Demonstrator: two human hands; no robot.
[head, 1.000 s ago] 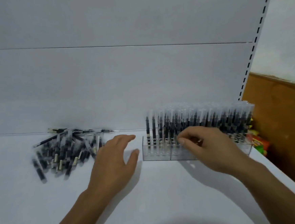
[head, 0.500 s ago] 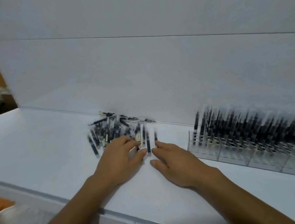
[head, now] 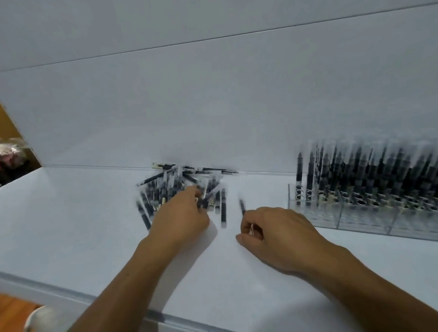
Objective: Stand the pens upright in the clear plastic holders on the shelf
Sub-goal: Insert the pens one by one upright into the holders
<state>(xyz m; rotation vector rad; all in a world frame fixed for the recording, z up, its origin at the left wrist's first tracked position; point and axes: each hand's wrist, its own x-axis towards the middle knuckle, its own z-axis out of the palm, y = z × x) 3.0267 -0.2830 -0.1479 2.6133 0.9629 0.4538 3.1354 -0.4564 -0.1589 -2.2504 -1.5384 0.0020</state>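
On the white shelf (head: 60,230), your row of clear holders (head: 369,219) stands at the right, crowded with upright pens (head: 370,175). The loose pile (head: 167,188) lies well apart to the left, close against the back panel (head: 207,101). Your left hand (head: 180,218) reaches into the pile's near edge with fingers curled, though blur hides whether it has a pen pinched. Your right hand (head: 278,232) is closed round a single pen (head: 242,206), whose dark end pokes out past the knuckles, between pile and holders. These pens look light, stiff and smooth-barrelled, likely to roll or slip. Pinch each one mid-barrel, above the end that goes down, so you can steer it into a free slot without jostling its neighbours.
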